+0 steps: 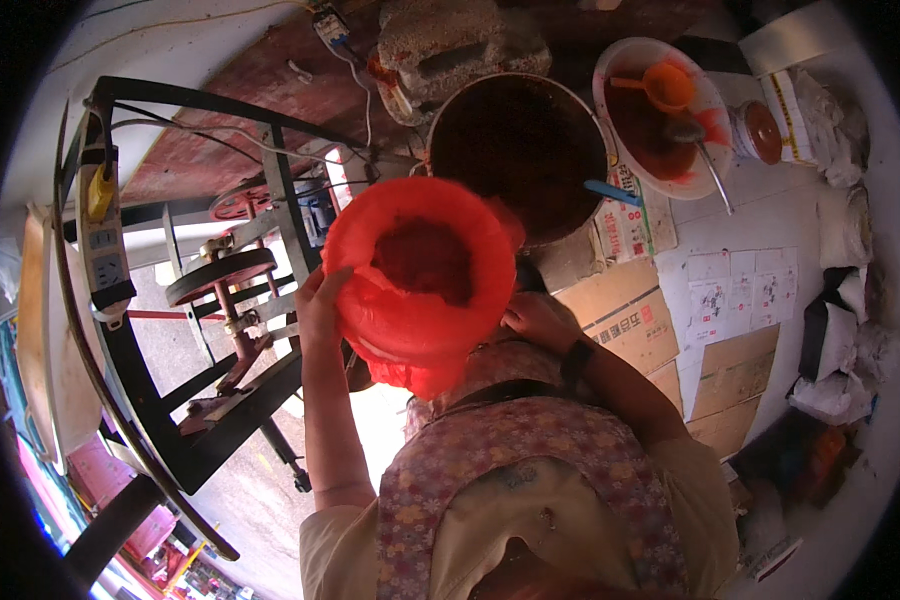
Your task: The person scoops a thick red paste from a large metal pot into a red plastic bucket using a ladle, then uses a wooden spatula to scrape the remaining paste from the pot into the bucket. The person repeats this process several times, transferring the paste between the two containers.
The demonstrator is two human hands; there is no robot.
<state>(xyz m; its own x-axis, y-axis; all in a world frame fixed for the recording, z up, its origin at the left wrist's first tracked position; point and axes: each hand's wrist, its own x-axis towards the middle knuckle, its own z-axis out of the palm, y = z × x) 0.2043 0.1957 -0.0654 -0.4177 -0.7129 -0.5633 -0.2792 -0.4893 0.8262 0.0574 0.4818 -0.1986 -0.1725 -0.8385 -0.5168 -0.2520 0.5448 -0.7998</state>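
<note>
In front of me a bright red plastic bag (420, 340) is held up, its mouth spread round and wide as if over a bucket rim. Through the opening its inside looks dark red, and what lies at the bottom cannot be made out. My left hand (320, 305) grips the bag's left side, thumb at the rim and the other fingers partly hidden. On the lower right side my right hand (542, 320), a dark band on its wrist, is curled in at the bag's edge; its fingertips are partly hidden. Just beyond the bag stands a large pot (520, 150) of dark red-brown contents.
A blue handle (613, 192) sticks out over the pot's rim. Right of it, a white basin (718, 100) holds red sauce, an orange scoop (668, 87) and a metal ladle (685, 132). A black metal frame (220, 425) with a wheel stands left. Flattened cardboard (625, 325) lies right.
</note>
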